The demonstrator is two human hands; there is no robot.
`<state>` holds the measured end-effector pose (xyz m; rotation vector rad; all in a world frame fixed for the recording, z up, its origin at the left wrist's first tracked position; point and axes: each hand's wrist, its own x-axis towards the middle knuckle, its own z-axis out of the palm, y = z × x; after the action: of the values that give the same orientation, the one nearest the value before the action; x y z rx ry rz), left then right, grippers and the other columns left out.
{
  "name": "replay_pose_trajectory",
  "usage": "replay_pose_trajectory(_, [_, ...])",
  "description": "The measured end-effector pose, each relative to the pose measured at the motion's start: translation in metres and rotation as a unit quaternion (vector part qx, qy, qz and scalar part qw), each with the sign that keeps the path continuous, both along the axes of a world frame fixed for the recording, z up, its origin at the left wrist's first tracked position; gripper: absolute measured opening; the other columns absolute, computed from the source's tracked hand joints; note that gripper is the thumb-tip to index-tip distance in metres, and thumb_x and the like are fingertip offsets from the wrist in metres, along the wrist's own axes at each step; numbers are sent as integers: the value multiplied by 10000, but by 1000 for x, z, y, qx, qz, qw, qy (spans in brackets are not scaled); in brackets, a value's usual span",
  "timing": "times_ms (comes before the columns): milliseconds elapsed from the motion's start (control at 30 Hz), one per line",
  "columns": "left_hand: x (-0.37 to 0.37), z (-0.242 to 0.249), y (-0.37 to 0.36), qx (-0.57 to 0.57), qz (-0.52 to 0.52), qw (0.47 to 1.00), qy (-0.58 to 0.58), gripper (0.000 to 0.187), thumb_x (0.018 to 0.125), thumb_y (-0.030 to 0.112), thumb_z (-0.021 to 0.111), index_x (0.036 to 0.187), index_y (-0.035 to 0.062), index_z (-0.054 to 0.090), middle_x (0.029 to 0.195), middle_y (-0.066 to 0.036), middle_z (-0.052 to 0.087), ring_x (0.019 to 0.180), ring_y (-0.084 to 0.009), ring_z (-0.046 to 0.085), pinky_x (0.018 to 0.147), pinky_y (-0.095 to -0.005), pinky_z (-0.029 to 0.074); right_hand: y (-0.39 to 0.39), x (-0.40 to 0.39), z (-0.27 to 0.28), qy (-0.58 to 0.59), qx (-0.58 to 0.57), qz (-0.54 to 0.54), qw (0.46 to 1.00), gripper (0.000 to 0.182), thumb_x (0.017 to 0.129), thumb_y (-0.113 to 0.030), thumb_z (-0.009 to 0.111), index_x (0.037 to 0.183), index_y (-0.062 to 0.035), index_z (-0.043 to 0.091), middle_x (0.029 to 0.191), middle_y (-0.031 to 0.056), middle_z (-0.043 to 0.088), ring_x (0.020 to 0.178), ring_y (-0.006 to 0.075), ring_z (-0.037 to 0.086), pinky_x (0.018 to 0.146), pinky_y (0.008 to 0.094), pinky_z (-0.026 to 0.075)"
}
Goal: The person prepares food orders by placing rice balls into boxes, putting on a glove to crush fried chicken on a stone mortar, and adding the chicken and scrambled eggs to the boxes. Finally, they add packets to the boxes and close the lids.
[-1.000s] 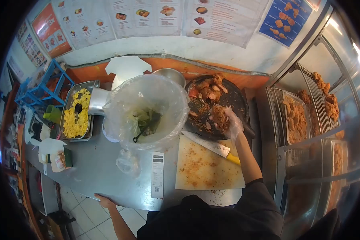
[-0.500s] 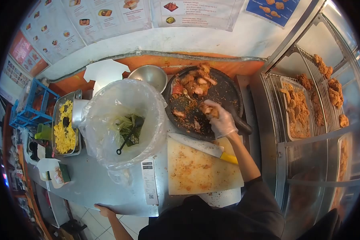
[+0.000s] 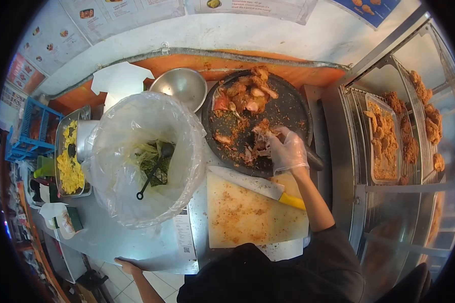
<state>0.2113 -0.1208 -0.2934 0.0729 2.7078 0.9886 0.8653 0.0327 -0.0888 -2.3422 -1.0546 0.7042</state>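
Note:
My right hand (image 3: 289,151), in a clear plastic glove, is closed with its fingertips on a torn piece of fried chicken (image 3: 261,135). Beneath it lies a round dark stone mortar (image 3: 296,113) with a stubby handle. More chicken pieces (image 3: 247,93), a bit of red stuff and scattered crumbs rest on the stone. Bare, my left hand (image 3: 128,265) lies at the front edge of the metal table (image 3: 121,242), fingers outstretched and holding nothing I can see. A knife (image 3: 247,183) with a yellow handle lies across the crumb-covered cutting board (image 3: 253,217).
A plastic-lined tub (image 3: 187,151) holds green leaves and black tongs. Behind it are a steel bowl (image 3: 179,88) and an open white box (image 3: 119,81). A tray of yellow food (image 3: 71,171) stands left. At right, a glass cabinet contains fried chicken (image 3: 381,139). A receipt (image 3: 184,235) lies in front.
My right hand has moved slightly right and turned over the chicken, which now rests lower, looking torn open. The view has shifted a little. My left hand stays at the table edge.

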Motion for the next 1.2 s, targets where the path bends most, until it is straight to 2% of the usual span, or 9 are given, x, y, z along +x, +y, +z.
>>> replay_pose_trajectory(200, [8,8,4,-15,16,1000,12,1020,814,769,377,1156,-178,540,1154,-294,582,1009,-397,577,894,-436,453,-7,11,-54,35,166,-38,985,259,862,-139,595,1091,-20,588,697,77,609,558,147,575,542,308,461])
replay_pose_trajectory(267, [0,3,2,-9,3,1000,4,1009,828,757,371,1161,-181,535,1160,-290,581,1017,-390,573,907,-424,448,-9,10,-60,263,256,-102,925,150,888,-56,559,1038,-50,567,653,-5,540,539,74,478,493,246,401])
replay_pose_trajectory(367, [-9,-1,-4,33,-10,999,-31,1003,831,752,382,1165,-182,532,1147,-274,590,1012,-377,570,908,-420,447,-17,14,-69,292,284,-87,909,122,906,-24,539,1015,-80,539,748,-28,548,582,36,461,464,215,352])
replay_pose_trajectory(500, [-9,0,-3,15,-7,999,-33,977,839,735,404,1167,-176,535,1137,-249,596,1000,-356,569,902,-412,449,-22,13,-84,329,330,-94,880,131,900,-16,540,1006,-93,532,891,-8,569,642,53,504,510,205,408])
replay_pose_trajectory(567, [2,5,1,35,-6,999,-33,971,841,731,408,1166,-174,536,1137,-242,597,999,-351,569,901,-411,449,-23,10,-83,525,359,-144,758,185,895,35,496,1017,-100,529,992,12,566,754,100,567,650,232,498])
replay_pose_trajectory(667, [2,4,1,72,-9,997,-34,966,843,731,407,1171,-168,538,1143,-228,598,996,-340,570,900,-409,448,-25,9,-84,587,366,-144,708,217,890,67,473,1018,-98,531,1003,34,587,873,162,605,812,304,528])
replay_pose_trajectory(1000, [-5,4,-2,10,-6,1000,-26,979,839,739,392,1164,-173,540,1119,-238,607,981,-351,573,892,-421,448,-14,4,-76,584,341,-191,711,294,896,56,467,1145,-83,537,1075,90,606,1012,199,596,897,332,493])
replay_pose_trajectory(1100, [-3,5,-2,11,-17,1000,-15,983,840,741,383,1161,-175,539,1113,-240,608,980,-353,574,890,-424,448,-10,8,-77,245,343,17,907,297,853,66,446,1037,-70,634,1071,64,620,985,142,553,849,280,454])
replay_pose_trajectory(1200, [-1,5,0,16,-14,1000,-13,988,841,743,375,1158,-178,538,1114,-239,606,982,-353,574,891,-426,447,-6,9,-65,289,281,-12,915,159,844,-8,523,943,-55,638,1013,78,624,931,142,567,828,286,457])
